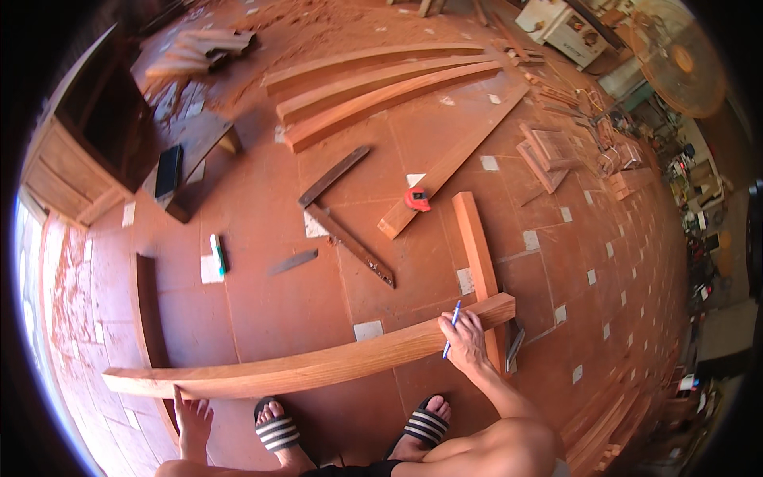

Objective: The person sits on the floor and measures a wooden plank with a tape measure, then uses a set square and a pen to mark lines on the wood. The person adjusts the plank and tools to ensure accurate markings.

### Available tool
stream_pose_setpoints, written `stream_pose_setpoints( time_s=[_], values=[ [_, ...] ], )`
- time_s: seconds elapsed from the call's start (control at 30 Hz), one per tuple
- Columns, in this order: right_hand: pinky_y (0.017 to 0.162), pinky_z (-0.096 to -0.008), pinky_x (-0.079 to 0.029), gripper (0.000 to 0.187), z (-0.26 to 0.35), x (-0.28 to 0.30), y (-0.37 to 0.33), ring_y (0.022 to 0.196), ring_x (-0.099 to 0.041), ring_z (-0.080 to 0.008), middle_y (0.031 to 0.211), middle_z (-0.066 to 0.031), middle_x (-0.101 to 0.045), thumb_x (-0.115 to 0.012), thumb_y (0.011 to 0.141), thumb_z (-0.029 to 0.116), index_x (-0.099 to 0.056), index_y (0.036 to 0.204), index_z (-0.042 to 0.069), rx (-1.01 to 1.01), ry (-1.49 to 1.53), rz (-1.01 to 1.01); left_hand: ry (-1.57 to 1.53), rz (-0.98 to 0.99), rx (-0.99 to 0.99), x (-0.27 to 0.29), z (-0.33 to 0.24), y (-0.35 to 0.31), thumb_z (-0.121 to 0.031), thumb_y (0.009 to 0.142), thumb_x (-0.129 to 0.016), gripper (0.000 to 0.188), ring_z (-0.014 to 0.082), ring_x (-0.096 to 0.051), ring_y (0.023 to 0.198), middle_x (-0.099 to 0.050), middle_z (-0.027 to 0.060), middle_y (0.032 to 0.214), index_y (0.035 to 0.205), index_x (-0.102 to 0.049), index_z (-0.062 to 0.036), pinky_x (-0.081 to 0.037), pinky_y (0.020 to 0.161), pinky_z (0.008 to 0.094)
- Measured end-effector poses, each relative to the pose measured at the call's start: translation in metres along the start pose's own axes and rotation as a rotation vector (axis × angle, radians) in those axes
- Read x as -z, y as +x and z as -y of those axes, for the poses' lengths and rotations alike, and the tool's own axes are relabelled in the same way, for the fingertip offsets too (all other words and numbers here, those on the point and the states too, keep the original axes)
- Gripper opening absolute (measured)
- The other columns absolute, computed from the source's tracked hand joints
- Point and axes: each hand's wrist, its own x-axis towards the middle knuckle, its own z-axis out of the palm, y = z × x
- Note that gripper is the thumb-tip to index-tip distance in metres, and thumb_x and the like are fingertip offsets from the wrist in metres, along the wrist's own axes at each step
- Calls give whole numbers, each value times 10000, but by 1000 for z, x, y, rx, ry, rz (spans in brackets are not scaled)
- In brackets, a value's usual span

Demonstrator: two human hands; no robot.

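Red tiled floor (pixel 278 326) spreads beneath and beyond both hands. Just ahead of the left hand (pixel 192 420) and under the right hand (pixel 467 342) lies the long wooden beam (pixel 310 364). It crosses a left timber (pixel 147 310) beside the left hand and a right timber (pixel 477 246) running forward near the right. The left hand grasps nothing, a fingertip touching the beam's near side; the right, resting on the beam, grips a pen. Ahead of the right hand sits a red tape measure (pixel 416 199); smallest is the blue-and-white pen (pixel 451 330).

sawdust (pixel 306 32) and beams (pixel 278 376) show a woodworking workshop.
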Motion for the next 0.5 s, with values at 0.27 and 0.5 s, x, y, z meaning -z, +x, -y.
stream_pose_setpoints(
  time_s=[0.27, 0.5],
  values=[
    [991, -528, -471, 355, -9, 0, 8, 1110, -685, -350, 1093, -165, -731, -670, 843, 17, -643, 1196, 57, 2, 53, 112, 1164, 231, 70, -73, -128, -77, -424, 1012, -719, 459, 252, -763, 855, -790, 131, 970, 1124, -740, 20, -602, 765, 399],
    [955, -490, -469, 358, -14, -6, 8, 1049, -695, -336, 1006, -130, -720, -695, 860, 43, -648, 1213, 77, 27, 81, 177, 1661, 433, -377, -198, -154, -101, -400, 1003, -745, 435, 241, -793, 894, -828, 124, 1024, 1201, -791, -16, -629, 810, 382]
  ],
)
